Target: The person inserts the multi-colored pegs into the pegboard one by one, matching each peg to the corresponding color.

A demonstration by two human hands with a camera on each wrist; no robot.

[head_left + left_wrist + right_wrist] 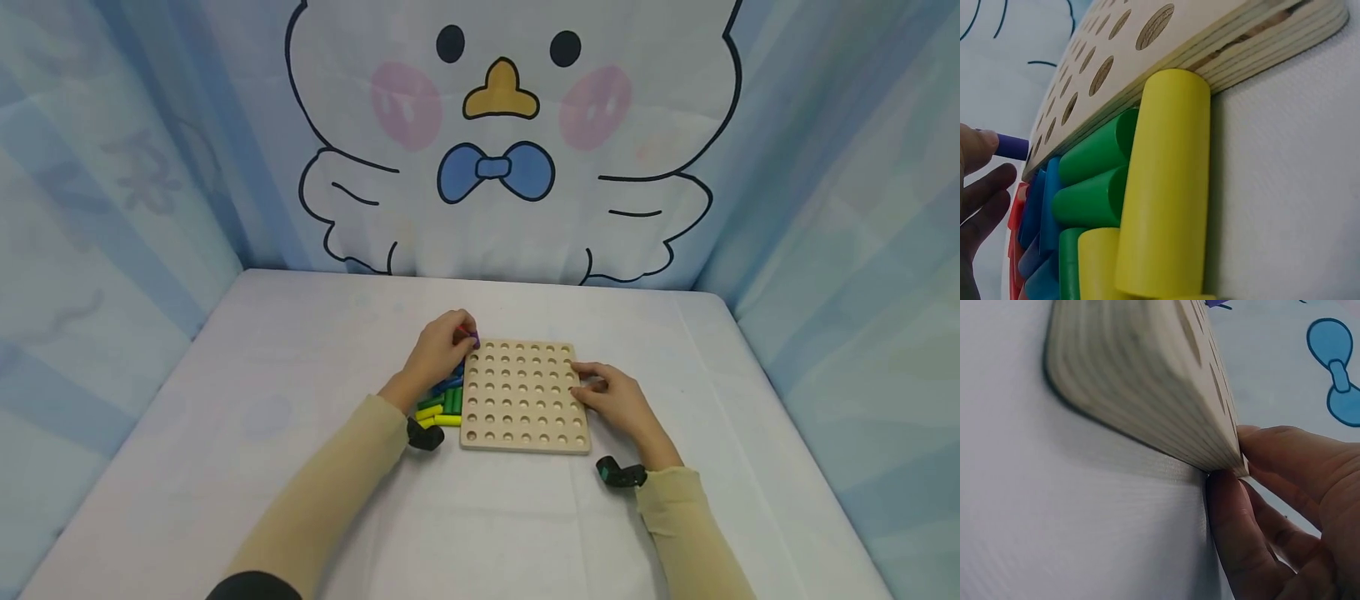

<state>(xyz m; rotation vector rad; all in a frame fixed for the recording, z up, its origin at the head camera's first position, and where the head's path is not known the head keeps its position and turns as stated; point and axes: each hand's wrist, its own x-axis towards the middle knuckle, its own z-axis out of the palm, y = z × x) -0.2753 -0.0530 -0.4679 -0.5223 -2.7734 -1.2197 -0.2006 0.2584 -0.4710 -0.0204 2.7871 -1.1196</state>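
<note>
At the far left corner of a wooden pegboard (525,396), my left hand (442,342) pinches a purple peg (1011,147) between thumb and fingers. The peg's end is at the board's edge by the corner hole; whether it is inside cannot be seen. My right hand (611,398) grips the board's right edge, one finger on the top rim and another digit against the side. The board lies flat with rows of round holes. Loose pegs lie along its left side: yellow pegs (1166,187), green pegs (1094,169), blue pegs (1050,206) and red pegs (1017,206).
A white cloth covers the table (315,333) around the board. Behind it hangs a curtain (495,233) with a cartoon figure. A black wrist camera (425,435) hangs close to the yellow pegs, another wrist camera (621,473) near the board's right front corner.
</note>
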